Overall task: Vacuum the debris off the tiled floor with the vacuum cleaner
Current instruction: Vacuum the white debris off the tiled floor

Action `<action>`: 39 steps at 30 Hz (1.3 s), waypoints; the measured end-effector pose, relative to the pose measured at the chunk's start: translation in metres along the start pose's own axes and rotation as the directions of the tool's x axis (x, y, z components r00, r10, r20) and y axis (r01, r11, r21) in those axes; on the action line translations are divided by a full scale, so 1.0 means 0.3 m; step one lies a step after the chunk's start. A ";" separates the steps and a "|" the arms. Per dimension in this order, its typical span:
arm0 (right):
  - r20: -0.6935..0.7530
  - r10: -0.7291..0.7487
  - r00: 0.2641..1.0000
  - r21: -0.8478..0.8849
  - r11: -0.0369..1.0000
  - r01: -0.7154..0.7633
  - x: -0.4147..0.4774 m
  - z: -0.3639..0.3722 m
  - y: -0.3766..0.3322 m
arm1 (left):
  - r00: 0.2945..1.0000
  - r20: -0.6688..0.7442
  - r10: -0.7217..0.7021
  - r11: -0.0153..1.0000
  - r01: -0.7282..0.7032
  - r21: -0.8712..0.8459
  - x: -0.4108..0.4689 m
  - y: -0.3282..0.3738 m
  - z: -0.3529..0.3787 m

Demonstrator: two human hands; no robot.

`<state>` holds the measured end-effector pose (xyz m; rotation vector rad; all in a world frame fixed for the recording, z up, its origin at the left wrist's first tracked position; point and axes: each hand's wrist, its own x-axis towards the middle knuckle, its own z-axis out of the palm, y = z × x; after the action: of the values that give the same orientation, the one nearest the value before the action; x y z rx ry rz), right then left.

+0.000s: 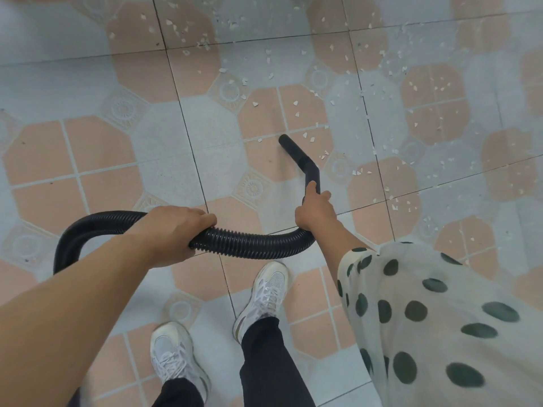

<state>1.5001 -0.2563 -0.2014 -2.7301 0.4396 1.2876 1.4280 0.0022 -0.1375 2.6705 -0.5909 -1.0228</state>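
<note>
Head view, the only view.

1. Corrugated hose (258, 245), black. It runs from the left edge in a loop, across in front of me, to the bent tube. The cleaner's body is out of sight.
2. Left hand (176, 230). Fingers are wrapped over the hose mid-run and gripping it. I judge this keeps the slack lifted off the tiles so it does not drag through the chips or catch my feet.
3. Right hand (316, 211). It is closed round the rear of the rigid nozzle tube (296, 154), thumb along the top. This is the steering hand, held low so the mouth points forward and down.
4. Nozzle mouth. It is at the grout cross of a peach tile, just beside several chips. I cannot tell whether it touches the surface.
5. Debris (296, 103), small white chips. It is scattered ahead of the mouth and to my right, thickest toward the far edge. By my reckoning most of the job remains.
6. Tiled floor (88, 148), an octagon pattern in peach and pale grey.
7. White trainers (270, 292). The right foot is forward, behind the hose, a stance for stepping toward the mess.
8. Polka-dot sleeve (426, 318), loose on my right arm, near the hose end.
</note>
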 end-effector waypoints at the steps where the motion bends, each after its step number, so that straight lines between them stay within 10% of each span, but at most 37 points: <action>1: 0.010 -0.013 1.000 -0.013 1.000 0.013 0.000 -0.008 0.005 | 1.000 0.005 0.003 1.000 -0.002 -0.011 0.005 0.006 -0.005; 39: 0.031 -0.222 0.975 -0.180 0.958 0.223 0.237 -0.292 -0.216 | 0.978 -0.033 -0.208 0.975 0.204 -0.088 0.138 -0.068 -0.180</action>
<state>1.6272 -0.2279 -0.2025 -2.8155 0.0097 1.3405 1.4985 0.0053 -0.1292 2.7133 -0.2594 -1.0159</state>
